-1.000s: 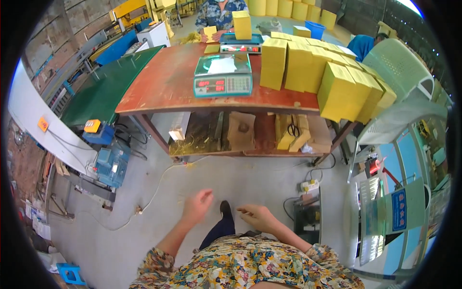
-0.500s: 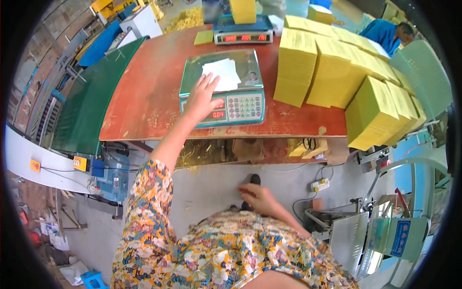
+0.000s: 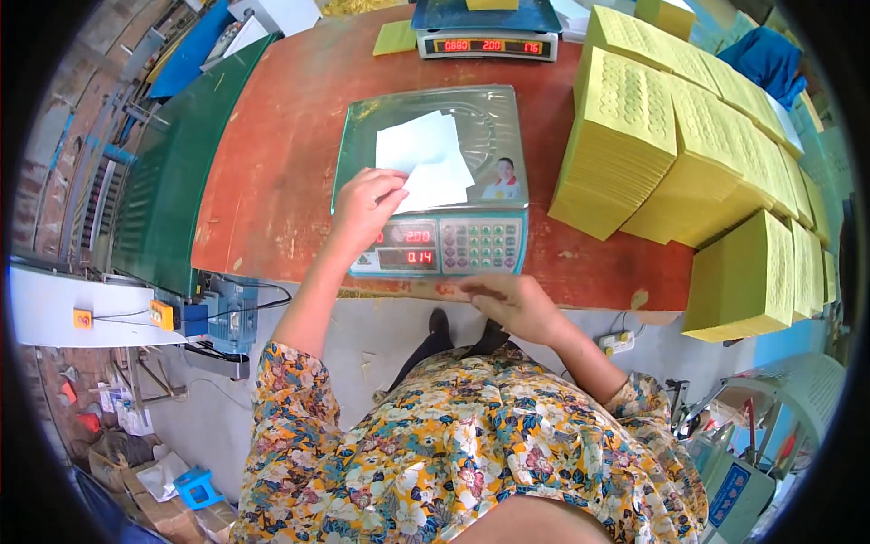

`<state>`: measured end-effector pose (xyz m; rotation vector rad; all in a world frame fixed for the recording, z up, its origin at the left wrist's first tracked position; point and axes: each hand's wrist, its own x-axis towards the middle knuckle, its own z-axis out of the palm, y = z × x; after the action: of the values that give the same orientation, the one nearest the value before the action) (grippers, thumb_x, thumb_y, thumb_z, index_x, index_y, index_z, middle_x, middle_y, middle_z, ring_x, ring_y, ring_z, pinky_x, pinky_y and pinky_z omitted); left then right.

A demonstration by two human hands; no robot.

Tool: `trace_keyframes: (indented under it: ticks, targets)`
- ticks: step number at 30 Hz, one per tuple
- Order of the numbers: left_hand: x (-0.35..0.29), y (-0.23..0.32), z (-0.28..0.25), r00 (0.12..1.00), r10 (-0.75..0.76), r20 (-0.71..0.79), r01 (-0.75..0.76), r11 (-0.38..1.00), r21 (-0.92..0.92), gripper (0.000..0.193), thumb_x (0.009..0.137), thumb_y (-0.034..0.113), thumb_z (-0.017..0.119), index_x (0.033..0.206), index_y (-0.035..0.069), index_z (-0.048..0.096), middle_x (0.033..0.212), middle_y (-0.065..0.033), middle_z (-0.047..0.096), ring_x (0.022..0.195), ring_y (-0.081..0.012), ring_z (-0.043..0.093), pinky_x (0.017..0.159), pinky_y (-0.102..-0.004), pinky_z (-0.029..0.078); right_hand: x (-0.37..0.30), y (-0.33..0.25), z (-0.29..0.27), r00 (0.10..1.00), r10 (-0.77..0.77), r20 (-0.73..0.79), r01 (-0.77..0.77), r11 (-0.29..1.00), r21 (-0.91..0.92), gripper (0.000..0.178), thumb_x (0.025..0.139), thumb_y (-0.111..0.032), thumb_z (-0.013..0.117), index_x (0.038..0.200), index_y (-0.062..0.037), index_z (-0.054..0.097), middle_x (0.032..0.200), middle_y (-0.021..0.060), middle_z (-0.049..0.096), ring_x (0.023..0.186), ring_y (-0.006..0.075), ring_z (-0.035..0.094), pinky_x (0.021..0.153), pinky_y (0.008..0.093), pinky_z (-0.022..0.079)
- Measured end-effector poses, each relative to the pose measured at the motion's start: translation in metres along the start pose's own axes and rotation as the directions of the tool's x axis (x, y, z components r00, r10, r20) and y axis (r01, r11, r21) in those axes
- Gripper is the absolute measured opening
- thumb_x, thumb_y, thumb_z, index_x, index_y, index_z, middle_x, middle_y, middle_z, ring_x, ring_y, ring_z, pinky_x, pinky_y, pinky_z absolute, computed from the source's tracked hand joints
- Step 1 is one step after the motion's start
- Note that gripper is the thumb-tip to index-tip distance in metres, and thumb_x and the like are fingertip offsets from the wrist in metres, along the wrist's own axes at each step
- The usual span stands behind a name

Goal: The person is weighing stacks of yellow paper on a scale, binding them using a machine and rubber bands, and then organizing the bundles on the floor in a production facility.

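Observation:
Several white paper sheets [image 3: 426, 150] lie loosely fanned on the clear-covered pan of a teal digital scale [image 3: 489, 118], which shows red lit digits and a keypad. At their lower left edge, my left hand [image 3: 364, 207] pinches a paper sheet between thumb and fingers. My right hand [image 3: 517, 306] hovers over the table's front edge, just below the scale's keypad. Nothing shows in it; its fingers stretch out loosely to the left, slightly blurred.
Tall stacks of yellow paper [image 3: 625, 136] stand on the right of the red table [image 3: 272, 163]. A second scale [image 3: 485, 36] and a small yellow pad [image 3: 395, 38] are at the back. A green conveyor belt [image 3: 177, 181] borders the left. Someone in a blue garment [image 3: 766, 63] is behind the stacks.
My left hand has shifted from lying over the sheets to pinching their lower edge. My right hand has risen from near my waist to the table edge. The view has moved closer to the table.

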<state>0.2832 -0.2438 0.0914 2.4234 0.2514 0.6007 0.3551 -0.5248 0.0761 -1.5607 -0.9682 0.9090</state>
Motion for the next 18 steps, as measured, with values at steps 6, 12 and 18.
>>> trace_keyframes:
  ticks: [6, 12, 18]
  targets:
    - [-0.017, 0.007, -0.006, 0.975, -0.198, -0.103, 0.164, 0.95, -0.267, 0.007, 0.086, 0.001, 0.066, 0.088, -0.004, 0.062, 0.096, -0.01, 0.068, 0.085, -0.0157, 0.061, 0.075, -0.027, 0.047, 0.041, -0.009, 0.008, 0.988, 0.059, -0.145, 0.001, 0.924, 0.382, 0.035, 0.099, -0.015, 0.051, 0.129, 0.0042, 0.055, 0.114, 0.0144, 0.066, 0.103, 0.0185, 0.063, 0.086, 0.0331, 0.053]
    - [-0.036, 0.025, -0.011, 0.977, 0.213, -0.018, -0.213, 0.967, -0.136, 0.013, 0.087, 0.009, 0.07, 0.092, 0.0, 0.063, 0.105, -0.0099, 0.064, 0.094, -0.0194, 0.061, 0.078, -0.0318, 0.05, 0.085, -0.031, 0.035, 0.944, 0.096, -0.316, 0.113, 0.806, 0.581, 0.047, 0.101, -0.03, 0.051, 0.137, 0.0008, 0.048, 0.122, 0.0137, 0.061, 0.106, 0.0184, 0.06, 0.092, 0.0324, 0.049]
    - [-0.025, 0.011, -0.022, 0.979, -0.189, 0.075, 0.188, 0.697, -0.692, 0.027, 0.094, 0.021, 0.064, 0.109, 0.001, 0.053, 0.102, -0.0061, 0.06, 0.09, -0.0113, 0.056, 0.075, -0.027, 0.047, 0.103, -0.047, 0.069, 0.851, -0.405, -0.335, 0.375, 0.914, -0.151, 0.028, 0.096, -0.02, 0.058, 0.118, -0.0033, 0.064, 0.118, 0.0171, 0.064, 0.104, 0.0308, 0.063, 0.09, 0.0343, 0.05]
